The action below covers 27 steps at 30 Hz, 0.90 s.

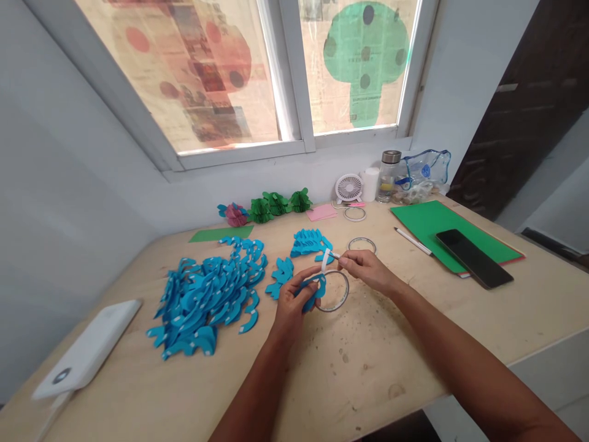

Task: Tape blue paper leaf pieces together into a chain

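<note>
My left hand [295,301] is closed on a curved blue paper cutout [317,293]. My right hand [365,269], fingers pinched, grips a thin dark pointed tool [334,256]; its exact kind is too small to make out. A short white strip of tape [326,260] stands up between the left fingers and the tool's tip. Just below both hands lies a tape roll [346,296], partly covered by the left fingers and the blue paper. Left of my hands, a large heap of blue paper cutouts [207,291] with white tape bits spreads over the table.
Smaller blue piles [309,242] lie beyond my hands. Further tape rolls [362,239] are on the table [368,368]. Green sheets [437,227] and a phone [473,258] lie right; a white power bank [89,350] left. A fan [348,187] and bottle [389,177] stand behind.
</note>
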Each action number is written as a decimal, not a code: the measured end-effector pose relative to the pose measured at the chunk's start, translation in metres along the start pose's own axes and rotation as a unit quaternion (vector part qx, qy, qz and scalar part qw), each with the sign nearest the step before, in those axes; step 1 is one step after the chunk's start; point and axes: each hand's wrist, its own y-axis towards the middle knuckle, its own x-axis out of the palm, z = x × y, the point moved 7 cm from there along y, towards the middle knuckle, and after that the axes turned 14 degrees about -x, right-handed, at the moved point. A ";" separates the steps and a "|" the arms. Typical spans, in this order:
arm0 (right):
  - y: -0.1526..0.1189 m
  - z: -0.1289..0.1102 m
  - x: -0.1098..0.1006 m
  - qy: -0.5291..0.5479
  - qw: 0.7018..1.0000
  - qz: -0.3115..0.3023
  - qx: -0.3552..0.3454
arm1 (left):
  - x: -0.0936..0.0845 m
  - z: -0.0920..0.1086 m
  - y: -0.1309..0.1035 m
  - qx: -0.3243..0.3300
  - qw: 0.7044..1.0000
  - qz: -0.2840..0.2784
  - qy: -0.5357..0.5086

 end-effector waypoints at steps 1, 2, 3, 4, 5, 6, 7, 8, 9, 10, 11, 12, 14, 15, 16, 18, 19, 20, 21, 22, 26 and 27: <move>0.000 0.000 0.000 -0.007 1.000 0.000 -0.001 | -0.001 0.000 0.001 0.000 1.000 -0.001 0.001; 0.000 0.000 -0.001 -0.013 1.000 -0.001 -0.003 | -0.001 -0.001 0.001 0.000 1.000 -0.004 0.003; 0.000 -0.001 -0.001 -0.021 1.000 -0.001 -0.005 | -0.002 -0.001 0.002 0.001 1.000 -0.008 0.006; 0.000 -0.001 -0.001 -0.027 1.000 -0.001 -0.007 | -0.002 -0.002 0.004 -0.001 1.000 -0.016 0.012; 0.000 -0.001 -0.001 -0.032 0.999 -0.001 -0.009 | -0.002 -0.003 0.005 -0.003 1.000 -0.022 0.020; 0.001 -0.001 -0.001 -0.035 0.999 -0.001 -0.010 | -0.002 -0.003 0.006 -0.005 0.999 -0.026 0.028; 0.001 -0.001 -0.001 -0.037 0.999 -0.001 -0.010 | -0.003 -0.004 0.007 -0.006 0.999 -0.028 0.036; 0.001 -0.001 -0.001 -0.039 0.999 0.000 -0.010 | -0.003 -0.004 0.008 -0.006 0.999 -0.027 0.041; 0.001 0.000 -0.002 -0.041 0.999 0.002 -0.010 | -0.004 -0.004 0.009 -0.005 0.999 -0.026 0.046; 0.001 0.000 -0.002 -0.042 0.999 0.003 -0.009 | -0.004 -0.004 0.009 -0.005 0.998 -0.024 0.050; 0.001 0.001 -0.002 -0.044 0.999 0.005 -0.008 | -0.004 -0.004 0.009 -0.005 0.998 -0.021 0.051; 0.001 0.002 -0.003 -0.048 0.999 0.006 -0.007 | -0.005 -0.004 0.009 -0.006 0.999 -0.019 0.051; 0.001 0.003 -0.004 -0.055 0.998 0.009 -0.009 | -0.005 -0.004 0.009 -0.010 0.999 -0.015 0.049; 0.001 0.003 -0.004 -0.057 0.998 0.010 -0.010 | -0.005 -0.004 0.009 -0.012 0.999 -0.014 0.048; 0.001 0.003 -0.004 -0.058 0.998 0.009 -0.012 | -0.005 -0.004 0.009 -0.013 0.999 -0.013 0.047; 0.001 0.003 -0.004 -0.058 0.998 0.009 -0.013 | -0.004 -0.004 0.009 -0.014 0.999 -0.012 0.048; 0.001 0.003 -0.004 -0.058 0.998 0.010 -0.013 | -0.004 -0.004 0.009 -0.013 0.999 -0.012 0.049; 0.001 0.003 -0.004 -0.058 0.998 0.011 -0.012 | -0.004 -0.004 0.009 -0.012 0.999 -0.013 0.050; 0.001 0.003 -0.005 -0.059 0.998 0.012 -0.011 | -0.004 -0.004 0.009 -0.011 0.998 -0.013 0.052; 0.001 0.003 -0.005 -0.061 0.998 0.012 -0.011 | -0.004 -0.004 0.009 -0.010 0.998 -0.014 0.055; 0.001 0.004 -0.004 -0.063 0.998 0.011 -0.009 | -0.004 -0.004 0.009 -0.008 0.998 -0.019 0.060; 0.001 0.004 -0.004 -0.062 0.998 0.010 -0.008 | -0.003 -0.004 0.009 -0.008 0.998 -0.021 0.059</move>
